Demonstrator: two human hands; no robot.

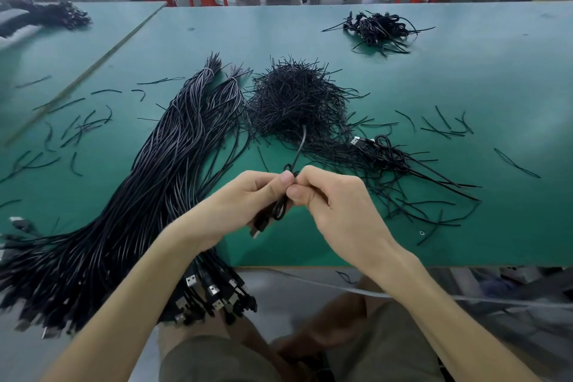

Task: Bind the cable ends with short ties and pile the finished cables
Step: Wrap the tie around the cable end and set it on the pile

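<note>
my left hand (248, 195) grips a folded black cable (279, 211) over the near side of the green table (496, 87), usb plug poking out below my palm. my right hand (335, 205) pinches a short tie (299, 149) at the top of it, one tail sticking up. just beyond my knuckles sits the heap of loose ties (297, 99). to the left lies the long cable bundle (148, 195), and far back right the pile of finished cables (376, 29).
</note>
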